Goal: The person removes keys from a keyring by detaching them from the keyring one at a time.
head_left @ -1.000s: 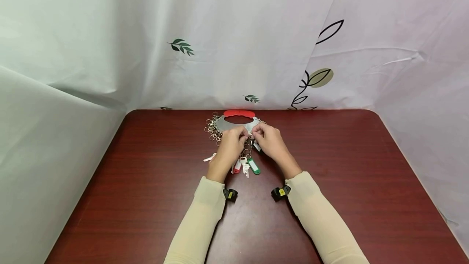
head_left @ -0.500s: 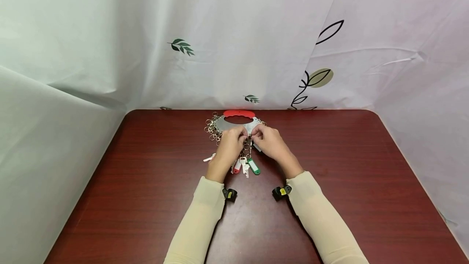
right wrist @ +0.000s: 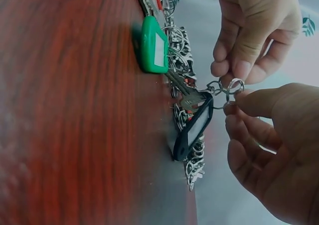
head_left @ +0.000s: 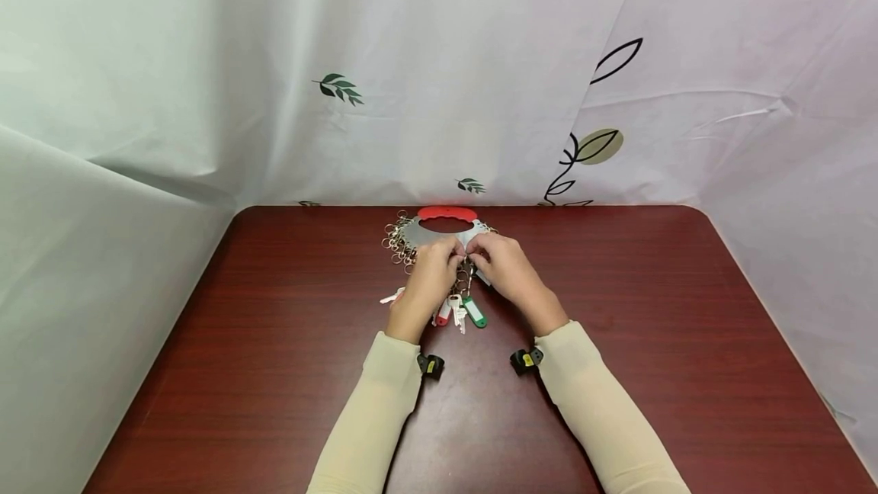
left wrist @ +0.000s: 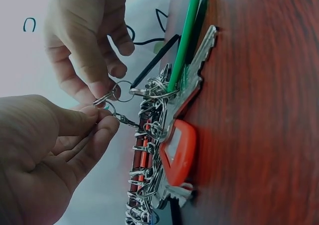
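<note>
Dark red wood-grain table [head_left: 274, 372] carried the key holder [head_left: 439, 229] at its far edge, where my left hand [head_left: 427, 280] pinched a thin metal clasp [left wrist: 121, 118] and my right hand [head_left: 506, 271] gripped a small split ring [right wrist: 234, 85], apparently to steady both, beside plastic green tag [head_left: 474, 311].

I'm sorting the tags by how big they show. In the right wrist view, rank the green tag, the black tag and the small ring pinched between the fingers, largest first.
1. black tag, though it sits nearer the camera
2. green tag
3. small ring
</note>
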A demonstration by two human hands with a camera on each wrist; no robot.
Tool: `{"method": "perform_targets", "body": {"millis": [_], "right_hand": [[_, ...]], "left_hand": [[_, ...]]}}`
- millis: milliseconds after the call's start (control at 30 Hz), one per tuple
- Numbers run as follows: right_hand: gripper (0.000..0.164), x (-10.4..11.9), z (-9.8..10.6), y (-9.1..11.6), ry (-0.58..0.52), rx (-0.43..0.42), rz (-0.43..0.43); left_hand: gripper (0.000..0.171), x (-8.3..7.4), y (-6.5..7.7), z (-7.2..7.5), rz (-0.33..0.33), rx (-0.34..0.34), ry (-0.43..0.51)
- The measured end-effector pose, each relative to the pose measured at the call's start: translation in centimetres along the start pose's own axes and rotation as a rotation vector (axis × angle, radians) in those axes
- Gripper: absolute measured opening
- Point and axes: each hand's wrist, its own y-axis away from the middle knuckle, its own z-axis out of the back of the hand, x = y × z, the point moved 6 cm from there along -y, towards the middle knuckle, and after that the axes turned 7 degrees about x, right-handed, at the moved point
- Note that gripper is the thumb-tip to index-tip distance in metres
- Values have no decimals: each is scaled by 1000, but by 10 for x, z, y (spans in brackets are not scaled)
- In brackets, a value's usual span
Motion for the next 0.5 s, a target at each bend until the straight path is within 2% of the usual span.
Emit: {"method": "perform_targets", "body": {"millis": [267,400,500], "right_hand": [[4,4,0,1,81,-36,37],[5,4,2,2,54,-97,39],[6,2,4,2,9,-123,10]], "left_hand": [[7,-1,1,0,7,0,3],[7,-1,0,1,6,5,2],[7,-1,1,1,5,9,1]]}}
